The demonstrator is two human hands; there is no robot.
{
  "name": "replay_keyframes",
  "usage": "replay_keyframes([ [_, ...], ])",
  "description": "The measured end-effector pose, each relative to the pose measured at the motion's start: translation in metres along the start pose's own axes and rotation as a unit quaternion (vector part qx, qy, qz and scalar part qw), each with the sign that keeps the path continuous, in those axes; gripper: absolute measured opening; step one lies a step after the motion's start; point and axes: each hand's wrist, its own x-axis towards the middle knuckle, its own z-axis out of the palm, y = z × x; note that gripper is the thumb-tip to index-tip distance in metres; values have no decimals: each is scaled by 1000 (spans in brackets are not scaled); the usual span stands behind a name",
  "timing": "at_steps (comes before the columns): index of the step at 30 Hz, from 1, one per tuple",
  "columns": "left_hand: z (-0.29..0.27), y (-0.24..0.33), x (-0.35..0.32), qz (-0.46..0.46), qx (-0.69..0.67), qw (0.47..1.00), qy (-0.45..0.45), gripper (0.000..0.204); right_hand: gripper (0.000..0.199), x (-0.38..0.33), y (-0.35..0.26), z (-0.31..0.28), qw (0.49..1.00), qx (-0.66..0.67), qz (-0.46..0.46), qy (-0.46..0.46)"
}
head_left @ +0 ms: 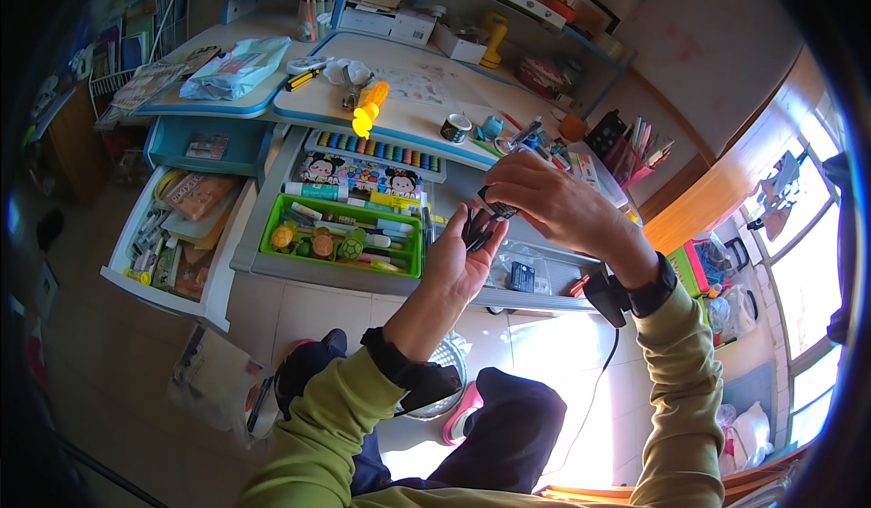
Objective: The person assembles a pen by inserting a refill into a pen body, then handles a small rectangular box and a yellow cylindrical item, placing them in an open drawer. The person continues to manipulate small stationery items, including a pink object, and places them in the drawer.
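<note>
Above the open desk drawer, my two hands meet. My left hand is turned palm up, its fingers curled around small dark, glossy pieces whose kind I cannot make out. Close over it, my right hand pinches a small dark item with a pale patch. Its fingers partly hide that item, and I cannot tell whether it touches the dark pieces. Just left of my hands sits a bright green tray of pens, with a green turtle-shaped piece among them.
A row of small colour bottles and a cartoon-printed case lie behind the tray. On the desk are a yellow-orange tool, a small round jar and a plastic bag. Another full drawer stands open at left.
</note>
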Motion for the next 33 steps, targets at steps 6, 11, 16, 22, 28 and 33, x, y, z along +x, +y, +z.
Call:
replay_keyframes([
  [6,4,-1,-1,-2,-19,1000,20,30,43,1,4,-10,999,22,30,-21],
  [11,0,1,0,-14,-25,1000,-13,32,43,-1,3,-14,996,43,69,32],
  [16,-3,-1,3,26,-28,999,30,27,41,-15,1,-4,981,130,139,33],
  [22,-7,5,4,70,14,996,-56,20,41,-51,6,27,895,325,300,62],
  [28,-11,7,6,87,26,995,-44,22,35,-66,-17,62,927,203,312,36],
  [33,-11,7,5,75,45,994,-58,29,37,-43,-51,65,903,293,278,145],
])
